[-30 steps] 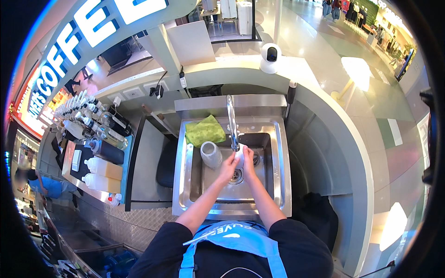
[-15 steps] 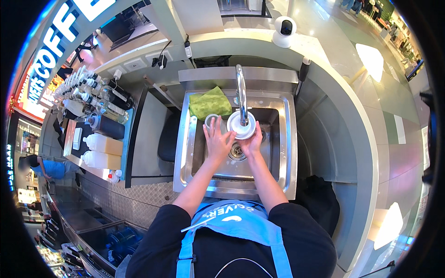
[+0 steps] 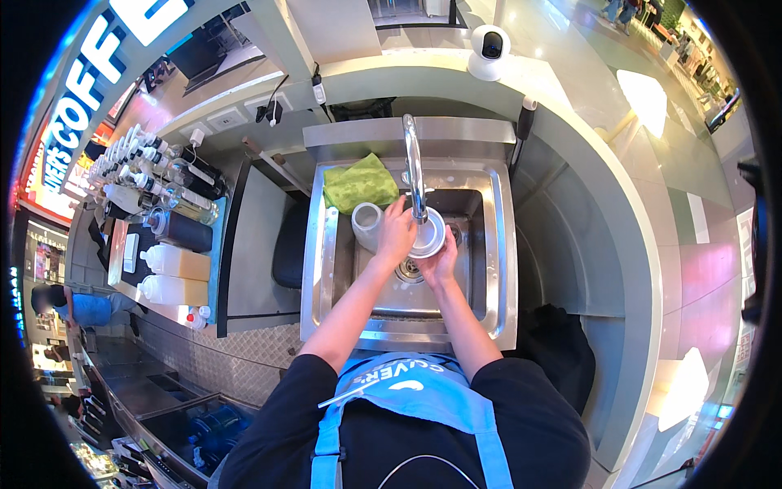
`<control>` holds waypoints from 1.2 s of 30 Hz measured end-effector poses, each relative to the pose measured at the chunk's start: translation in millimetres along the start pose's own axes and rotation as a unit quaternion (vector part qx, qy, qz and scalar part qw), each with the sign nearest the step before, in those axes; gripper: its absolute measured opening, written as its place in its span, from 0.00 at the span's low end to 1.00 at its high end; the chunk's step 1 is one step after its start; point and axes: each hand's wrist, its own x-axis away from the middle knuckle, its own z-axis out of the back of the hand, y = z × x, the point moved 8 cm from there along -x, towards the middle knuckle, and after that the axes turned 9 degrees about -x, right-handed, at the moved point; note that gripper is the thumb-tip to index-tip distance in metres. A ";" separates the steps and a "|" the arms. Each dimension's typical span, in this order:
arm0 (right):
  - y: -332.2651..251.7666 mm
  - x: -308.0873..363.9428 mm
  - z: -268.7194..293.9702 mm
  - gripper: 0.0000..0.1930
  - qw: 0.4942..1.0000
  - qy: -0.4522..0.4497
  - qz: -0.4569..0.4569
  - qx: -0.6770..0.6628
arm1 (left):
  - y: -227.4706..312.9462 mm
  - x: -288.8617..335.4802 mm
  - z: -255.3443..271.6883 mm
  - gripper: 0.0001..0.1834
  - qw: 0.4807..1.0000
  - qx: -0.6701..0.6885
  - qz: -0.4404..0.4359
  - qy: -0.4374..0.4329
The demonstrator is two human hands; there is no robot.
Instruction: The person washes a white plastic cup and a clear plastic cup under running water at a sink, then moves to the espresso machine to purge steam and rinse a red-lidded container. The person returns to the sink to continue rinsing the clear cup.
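Note:
Over the stainless steel sink (image 3: 391, 326), a white round lid-like piece (image 3: 429, 236) is under the curved tap (image 3: 413, 163). My right hand (image 3: 440, 262) grips it from the lower right, with fingers curled around the rim. My left hand (image 3: 395, 232) closes on its left side, fingers drawn together and partly beside the spout. Just left of that hand, a translucent cup or jar (image 3: 366, 220) stands in the basin, its round mouth facing up. A green cloth (image 3: 362, 182) lies crumpled on the sink's back left corner. The drain (image 3: 409, 270) shows below my hands.
On the left counter stand several pump bottles (image 3: 155, 167) and two pale jugs (image 3: 173, 277). A white camera (image 3: 489, 50) sits on the curved ledge behind the sink. A dark handle (image 3: 525, 126) rises at the sink's back right. Another person (image 3: 81, 308) is at far left.
My left hand has moved right, from spread fingers over the translucent cup to the white piece's left side. The cup is now more exposed. The white piece is more tilted.

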 end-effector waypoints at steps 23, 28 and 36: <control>-13.8 14.2 22.0 0.32 0.973 0.008 -0.208 0.105 | -12.2 11.6 -16.9 0.14 0.955 0.131 0.098 -0.248; -5.9 15.4 12.3 0.32 0.974 -0.024 -0.216 0.068 | -7.5 -3.7 -6.7 0.20 0.968 0.044 0.093 -0.231; -3.2 14.3 21.3 0.33 0.958 0.029 -0.216 0.184 | -8.6 -1.7 2.7 0.19 0.968 0.039 0.030 -0.244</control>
